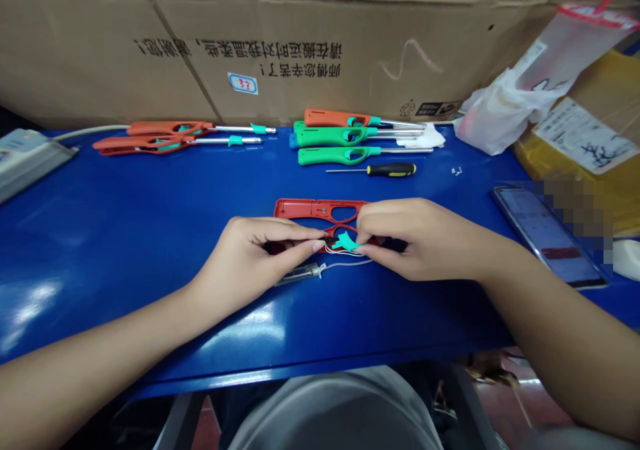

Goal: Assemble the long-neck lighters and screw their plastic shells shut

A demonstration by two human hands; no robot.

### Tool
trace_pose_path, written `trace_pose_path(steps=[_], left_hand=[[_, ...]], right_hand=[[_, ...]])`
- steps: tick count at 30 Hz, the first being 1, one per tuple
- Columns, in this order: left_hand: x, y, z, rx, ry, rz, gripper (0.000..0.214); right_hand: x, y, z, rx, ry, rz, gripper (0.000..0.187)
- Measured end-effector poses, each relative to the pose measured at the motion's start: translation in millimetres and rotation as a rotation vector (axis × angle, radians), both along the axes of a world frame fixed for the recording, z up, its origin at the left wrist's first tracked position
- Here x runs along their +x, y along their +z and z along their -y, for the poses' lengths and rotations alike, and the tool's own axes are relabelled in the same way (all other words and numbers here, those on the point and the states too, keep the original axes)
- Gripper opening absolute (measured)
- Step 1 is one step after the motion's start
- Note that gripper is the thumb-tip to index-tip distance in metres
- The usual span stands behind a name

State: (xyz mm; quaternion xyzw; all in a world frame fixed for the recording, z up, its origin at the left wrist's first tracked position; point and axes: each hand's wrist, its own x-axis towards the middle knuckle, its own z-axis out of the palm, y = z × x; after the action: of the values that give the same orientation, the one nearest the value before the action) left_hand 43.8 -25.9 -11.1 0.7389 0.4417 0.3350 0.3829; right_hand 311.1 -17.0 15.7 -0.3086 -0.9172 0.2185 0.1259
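Head view: a blue table [125,237] seen from above, with both of the person's forearms reaching in from the near edge.
Left hand [250,257]: palm down, thumb and forefinger pressed together on the white wires [350,255] just left of the trigger; the other fingers were curled under.
Right hand [415,237]: palm down, thumb and forefinger pinching the teal trigger [345,242] — the fingertips of the two hands nearly met.
Trigger: at mid-table between the hands, over the near edge of the red shell.
Red shell [320,208]: an open lighter half, lying flat just behind the fingers, its near part hidden by them.
Wires: looped under the trigger and ran down-left to a thin tube [300,275] that lay on the table under the left hand.
Screwdriver [393,169]: black and yellow handle, lying flat behind the shell, well apart from the hands.
Green lighters [340,145]: stacked side by side behind the screwdriver, an orange one [340,118] at the back.
Red lighters [160,137]: two, far left at the back, nozzles pointing right.
Phone [545,233]: flat on the table, right of the right wrist, screen lit.
Box [300,37]: cardboard — stood along the whole back edge.
Bag [500,113]: white plastic, at the back right against the box.
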Motion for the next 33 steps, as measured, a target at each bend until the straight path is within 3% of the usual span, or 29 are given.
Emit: trace_pose_path(steps=[8, 16, 24, 27, 33], left_hand=[[1.9, 2.3, 1.7, -0.068, 0.05, 0.084, 0.012], [2.4, 1.0, 0.6, -0.203, 0.093, 0.143, 0.014], [4.7, 0.9, 1.8, -0.226, 0.14, 0.15, 0.013], [4.3, -0.1, 1.1, -0.214, 0.137, 0.161, 0.013], [3.3, -2.9, -1.4, -0.213, 0.131, 0.163, 0.013]], right_hand=[[-2.6, -4.0, 1.0, 0.093, 0.034, -0.029, 0.016], [-10.5, -12.3, 2.4, 0.29, -0.029, 0.048, 0.015], [-11.2, -11.2, 5.6, 0.495, 0.042, 0.101, 0.025], [-13.4, -11.9, 6.8, 0.4, -0.004, 0.051, 0.029], [-22.5, -20.6, 5.2, -0.06, -0.231, -0.265, 0.012]])
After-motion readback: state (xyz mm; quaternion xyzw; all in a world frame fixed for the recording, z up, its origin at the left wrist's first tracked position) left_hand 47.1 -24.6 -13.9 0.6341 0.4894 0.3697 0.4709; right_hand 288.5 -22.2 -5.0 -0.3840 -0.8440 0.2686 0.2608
